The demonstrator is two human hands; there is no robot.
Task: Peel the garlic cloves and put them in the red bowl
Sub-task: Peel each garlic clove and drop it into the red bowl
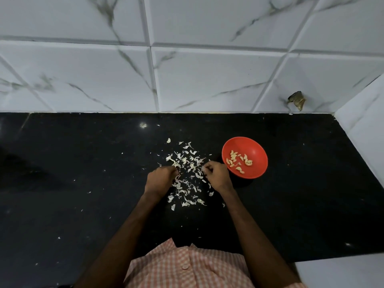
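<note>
**A:** Where are the peeled cloves [239, 160]?

**B:** In the bowl [257, 146], a small red one on the right of the surface [83, 163]. More than a dozen lie loose across its bottom. They are pale yellow, curved and bare of skin.

**A:** And the hands?

**B:** Both are low over the skins [190, 163], a scatter of thin white flakes spread between and around them. The right hand [218, 175] is just left of the bowl, with its fingers curled and pinching a small pale bit [204, 168] at the tips. It may be a clove, but it is too small to be sure. The left hand [161, 178] has its fingers curled down into the flakes. I cannot tell whether it holds anything.

**A:** Are the hands touching each other?

**B:** No, they are apart, with skins between them.

**A:** What about the surface?

**B:** It is black polished stone with fine specks, and stray flakes reach well out from the heap.

**A:** And the room?

**B:** Behind the surface is a wall [207, 75] of large white tiles with grey marble veins, and it turns a corner at the right. One tile near that corner has a dark broken patch [296, 99] low down. At the near edge is the person's shirt [187, 265], checked pink and white, with a button showing.
</note>
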